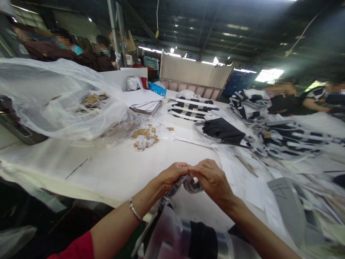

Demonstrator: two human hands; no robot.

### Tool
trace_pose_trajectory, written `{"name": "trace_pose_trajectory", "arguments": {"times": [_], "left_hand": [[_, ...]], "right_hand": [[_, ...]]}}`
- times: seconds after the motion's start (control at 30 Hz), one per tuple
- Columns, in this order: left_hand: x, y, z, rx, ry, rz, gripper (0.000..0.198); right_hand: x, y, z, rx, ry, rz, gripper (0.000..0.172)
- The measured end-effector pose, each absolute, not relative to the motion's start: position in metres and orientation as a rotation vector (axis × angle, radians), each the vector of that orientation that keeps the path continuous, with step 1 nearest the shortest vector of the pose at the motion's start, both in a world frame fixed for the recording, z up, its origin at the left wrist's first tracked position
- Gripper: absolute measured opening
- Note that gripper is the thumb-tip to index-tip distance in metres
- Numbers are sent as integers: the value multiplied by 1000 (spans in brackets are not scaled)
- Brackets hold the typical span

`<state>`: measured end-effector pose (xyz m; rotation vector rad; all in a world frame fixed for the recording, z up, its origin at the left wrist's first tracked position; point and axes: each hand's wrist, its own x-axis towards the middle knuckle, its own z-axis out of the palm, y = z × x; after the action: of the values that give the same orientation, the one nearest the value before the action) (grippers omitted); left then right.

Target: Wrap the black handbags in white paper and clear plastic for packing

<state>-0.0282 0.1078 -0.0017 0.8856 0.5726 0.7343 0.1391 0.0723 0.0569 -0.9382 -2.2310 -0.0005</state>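
My left hand [172,175] and my right hand [211,178] meet above the near edge of the white table [113,169]. Both are closed on the top of a clear plastic bag [185,184], fingertips pinched together. The bag hangs down toward me and holds a black garment [201,239], partly seen through the plastic at the bottom of the view. A thin bracelet sits on my left wrist.
A large clear bag [54,97] with small tags lies at the left. Loose paper tags [144,138] and a paper stack [144,101] sit mid-table. Packed black garments [223,131] and several more pile up at the right. Other people work at the far left and right.
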Motion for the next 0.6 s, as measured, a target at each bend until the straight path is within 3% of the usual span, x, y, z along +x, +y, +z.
{"name": "trace_pose_trajectory", "arguments": {"times": [0.6], "left_hand": [[-29, 126, -28, 823, 708, 794, 13]], "right_hand": [[135, 117, 6, -1044, -2152, 109, 12]]}}
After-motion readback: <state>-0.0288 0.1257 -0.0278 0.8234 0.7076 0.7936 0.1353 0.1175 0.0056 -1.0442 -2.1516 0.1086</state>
